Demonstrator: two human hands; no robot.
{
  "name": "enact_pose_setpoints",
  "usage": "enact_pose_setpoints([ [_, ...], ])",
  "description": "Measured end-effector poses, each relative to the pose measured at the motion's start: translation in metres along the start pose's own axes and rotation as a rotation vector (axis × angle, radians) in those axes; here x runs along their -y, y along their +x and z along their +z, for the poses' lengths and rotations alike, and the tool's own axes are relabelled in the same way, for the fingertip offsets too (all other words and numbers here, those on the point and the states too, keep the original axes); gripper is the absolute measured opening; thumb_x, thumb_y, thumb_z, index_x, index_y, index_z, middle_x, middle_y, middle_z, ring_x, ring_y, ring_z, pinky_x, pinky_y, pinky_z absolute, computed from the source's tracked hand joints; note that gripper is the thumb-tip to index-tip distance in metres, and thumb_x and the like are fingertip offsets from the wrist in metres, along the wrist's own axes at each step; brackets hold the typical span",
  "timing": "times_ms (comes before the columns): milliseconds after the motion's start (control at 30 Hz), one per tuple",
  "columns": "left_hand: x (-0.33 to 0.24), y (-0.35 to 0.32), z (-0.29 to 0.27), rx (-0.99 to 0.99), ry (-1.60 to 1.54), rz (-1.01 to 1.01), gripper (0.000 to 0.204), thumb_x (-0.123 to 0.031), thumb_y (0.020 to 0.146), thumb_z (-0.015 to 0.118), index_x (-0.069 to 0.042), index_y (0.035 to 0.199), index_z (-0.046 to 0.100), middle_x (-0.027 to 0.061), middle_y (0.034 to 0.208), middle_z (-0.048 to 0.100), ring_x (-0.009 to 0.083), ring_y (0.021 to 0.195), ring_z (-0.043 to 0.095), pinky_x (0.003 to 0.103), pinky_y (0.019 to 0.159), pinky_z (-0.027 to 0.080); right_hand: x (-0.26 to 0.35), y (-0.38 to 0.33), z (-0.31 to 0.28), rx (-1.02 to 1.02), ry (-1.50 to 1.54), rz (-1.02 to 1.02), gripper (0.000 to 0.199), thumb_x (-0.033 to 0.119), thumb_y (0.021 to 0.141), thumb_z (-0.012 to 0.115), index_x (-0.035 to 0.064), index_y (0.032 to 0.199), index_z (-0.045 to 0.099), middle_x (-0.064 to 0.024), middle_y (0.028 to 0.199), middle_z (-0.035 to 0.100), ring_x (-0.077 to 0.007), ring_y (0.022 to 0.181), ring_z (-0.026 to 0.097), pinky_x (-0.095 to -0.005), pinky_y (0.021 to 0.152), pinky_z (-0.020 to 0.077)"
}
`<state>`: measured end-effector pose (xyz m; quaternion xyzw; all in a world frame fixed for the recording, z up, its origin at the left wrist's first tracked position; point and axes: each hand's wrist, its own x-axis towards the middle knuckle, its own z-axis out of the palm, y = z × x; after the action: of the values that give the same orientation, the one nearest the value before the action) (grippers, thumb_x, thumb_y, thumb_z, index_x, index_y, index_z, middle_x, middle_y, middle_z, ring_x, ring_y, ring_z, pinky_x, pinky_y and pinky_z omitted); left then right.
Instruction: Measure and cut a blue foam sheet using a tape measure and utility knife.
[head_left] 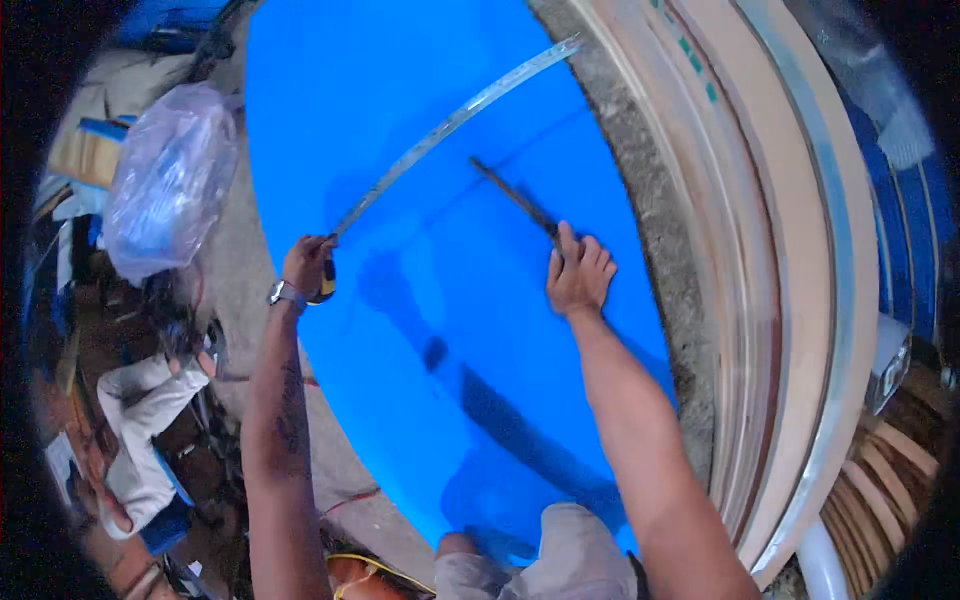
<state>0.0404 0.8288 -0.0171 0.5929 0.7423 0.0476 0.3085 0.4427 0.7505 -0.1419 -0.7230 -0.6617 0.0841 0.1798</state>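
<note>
While only the head view is available, the essentials can be read from it: a large bright blue flat sheet [420,200] is spread across the middle of the picture, lying on a grey concrete surface [235,280] and bordered on the right by a rough concrete edge [640,200] and pale curved boards [790,250]. The left hand [306,265], with a silver wristwatch [284,293] on its wrist, is closed around the dark-and-yellow case of a tape measure [326,283] at the sheet's left edge, and the silvery metal blade [450,125] is drawn out from it in an arc over the blue sheet toward the upper right. The right hand [578,275] rests on the sheet with its fingers curled together; a thin dark straight stick [515,195], perhaps a marking tool or rule, runs up-left from the fingertips, though the grip itself cannot be made out. The blade is judged to be light, thin and springy, apt to buckle or snap back, so it is best held at the case. The sheet looks smooth and possibly slippery. A bulging clear plastic bag [170,180] is seen at the upper left, and white cloth [145,420] among clutter at the lower left.
</note>
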Motion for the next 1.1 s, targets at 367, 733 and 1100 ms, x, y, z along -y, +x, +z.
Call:
enact_pose_setpoints([
  [367,0.019,0.159,0.015,-0.025,0.433,0.346,0.028,-0.027,0.086,0.053,-0.002,0.075,0.059,0.0177,0.080,0.053,0.0327,0.075,0.054,0.040,0.061,0.041,-0.004,0.014,0.009,0.082,0.113,0.031,0.051,0.027,0.078,0.054,0.0240,0.127,0.038,-0.0142,0.110,0.041,-0.0346,0.095,0.040,-0.0467,0.078,0.0282],
  [733,-0.010,0.158,0.018,0.181,0.094,0.443,0.032,-0.022,0.086,0.054,0.000,0.062,0.052,0.0115,0.058,0.049,0.0272,0.059,0.043,0.039,0.051,0.034,-0.012,0.001,-0.001,0.105,-0.016,0.094,0.036,0.025,0.074,0.055,0.0189,0.110,0.052,-0.0129,0.101,0.044,-0.0329,0.086,0.043,-0.0461,0.072,0.0315],
  [1100,-0.003,0.159,0.001,0.151,0.160,0.423,0.031,-0.026,0.084,0.056,-0.002,0.063,0.052,0.0140,0.065,0.048,0.0313,0.062,0.048,0.042,0.054,0.037,0.002,0.016,-0.010,0.058,-0.020,0.104,0.040,0.028,0.075,0.057,0.0168,0.113,0.053,-0.0124,0.102,0.045,-0.0314,0.089,0.044,-0.0448,0.075,0.0322],
])
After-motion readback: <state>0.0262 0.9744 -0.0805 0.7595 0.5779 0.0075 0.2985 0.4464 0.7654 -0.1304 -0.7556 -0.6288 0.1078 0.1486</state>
